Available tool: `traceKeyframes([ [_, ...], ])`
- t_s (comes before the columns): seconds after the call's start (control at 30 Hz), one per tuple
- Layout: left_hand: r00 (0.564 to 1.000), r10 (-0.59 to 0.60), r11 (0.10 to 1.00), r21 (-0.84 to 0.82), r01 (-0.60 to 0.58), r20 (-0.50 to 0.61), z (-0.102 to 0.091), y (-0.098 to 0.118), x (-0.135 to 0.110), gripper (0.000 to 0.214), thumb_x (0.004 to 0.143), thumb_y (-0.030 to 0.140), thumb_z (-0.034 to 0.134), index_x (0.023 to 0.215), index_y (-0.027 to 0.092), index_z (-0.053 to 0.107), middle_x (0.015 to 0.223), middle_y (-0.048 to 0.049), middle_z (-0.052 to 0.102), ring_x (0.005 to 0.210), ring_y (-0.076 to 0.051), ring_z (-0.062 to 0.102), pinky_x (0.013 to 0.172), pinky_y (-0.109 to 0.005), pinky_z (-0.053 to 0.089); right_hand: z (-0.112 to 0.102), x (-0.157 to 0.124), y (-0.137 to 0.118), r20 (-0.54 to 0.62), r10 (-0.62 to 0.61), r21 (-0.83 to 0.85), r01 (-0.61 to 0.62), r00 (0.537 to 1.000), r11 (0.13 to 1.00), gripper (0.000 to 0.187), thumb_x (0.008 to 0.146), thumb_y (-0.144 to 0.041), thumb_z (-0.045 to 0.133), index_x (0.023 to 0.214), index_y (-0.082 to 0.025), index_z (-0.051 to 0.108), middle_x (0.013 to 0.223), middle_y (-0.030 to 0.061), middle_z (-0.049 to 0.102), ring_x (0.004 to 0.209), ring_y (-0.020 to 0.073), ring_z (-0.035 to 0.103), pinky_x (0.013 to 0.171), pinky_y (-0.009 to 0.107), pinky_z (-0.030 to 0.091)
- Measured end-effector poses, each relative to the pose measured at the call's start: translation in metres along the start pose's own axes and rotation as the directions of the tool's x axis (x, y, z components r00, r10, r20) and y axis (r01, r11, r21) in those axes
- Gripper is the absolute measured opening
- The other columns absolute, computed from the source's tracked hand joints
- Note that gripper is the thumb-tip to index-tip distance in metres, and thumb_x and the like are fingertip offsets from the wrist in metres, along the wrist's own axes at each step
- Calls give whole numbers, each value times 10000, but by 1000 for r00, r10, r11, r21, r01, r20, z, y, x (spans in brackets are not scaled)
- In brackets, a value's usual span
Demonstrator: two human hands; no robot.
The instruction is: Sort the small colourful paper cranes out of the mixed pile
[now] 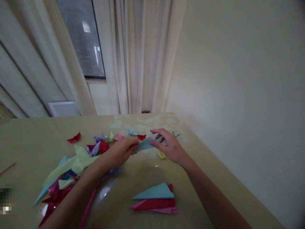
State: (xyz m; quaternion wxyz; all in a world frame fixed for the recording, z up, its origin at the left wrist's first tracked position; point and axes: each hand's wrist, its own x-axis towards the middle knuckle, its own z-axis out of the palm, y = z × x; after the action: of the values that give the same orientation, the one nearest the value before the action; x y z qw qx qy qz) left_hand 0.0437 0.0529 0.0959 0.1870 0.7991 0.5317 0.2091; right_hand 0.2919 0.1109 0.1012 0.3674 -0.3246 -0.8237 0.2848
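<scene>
My left hand [124,149] grips one end of a light blue folded paper [145,145], with the fingers closed around it above the table. My right hand [171,144] is at the paper's other end, its thumb at the edge and its fingers spread apart. Behind the hands lie a small red folded paper piece [141,137] and a pale blue one [131,131]. A yellow folded piece [162,154] shows partly under my right hand. Nearer to me is a small stack of paper planes, with a blue plane [156,191] on top of a red one [158,204].
Several folded papers form a heap at left, among them a pale green pinwheel shape [79,159]. A pink stick [88,206] lies by my left forearm. The table [200,190] runs beside a wall [245,95]; curtains [143,57] hang behind it.
</scene>
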Motion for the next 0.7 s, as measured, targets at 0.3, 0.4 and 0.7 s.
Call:
traceKeyframes([
  [0.3, 972, -236, 932, 282, 229, -9, 35, -56, 5, 313, 1009, 175, 395, 1130, 108, 675, 1256, -212, 692, 1167, -304, 662, 1028, -425, 483, -30, -18, -28, 497, 56, -122, 6, 866, 993, 77, 902, -236, 717, 973, -211, 730, 813, -22, 666, 722, 138, 576, 642, 234, 396],
  [0.4, 943, -332, 827, 472, 306, -29, 48, -87, 2, 431, 946, 120, 496, 1368, 85, 579, 1502, -268, 533, 1361, -360, 556, 1106, -465, 439, -22, -20, -18, 695, 51, -29, -43, 717, 999, 111, 885, -299, 762, 932, -203, 733, 800, -26, 667, 714, 128, 587, 619, 212, 418],
  [0.7, 942, -331, 856, 438, 275, 54, 37, -84, 2, 252, 990, 201, 474, 1136, 120, 663, 1250, -212, 698, 1189, -296, 667, 1031, -390, 487, 14, -27, 3, 779, 262, -295, -36, 570, 955, 206, 806, -378, 856, 757, -205, 756, 650, -57, 659, 583, 105, 595, 503, 202, 362],
])
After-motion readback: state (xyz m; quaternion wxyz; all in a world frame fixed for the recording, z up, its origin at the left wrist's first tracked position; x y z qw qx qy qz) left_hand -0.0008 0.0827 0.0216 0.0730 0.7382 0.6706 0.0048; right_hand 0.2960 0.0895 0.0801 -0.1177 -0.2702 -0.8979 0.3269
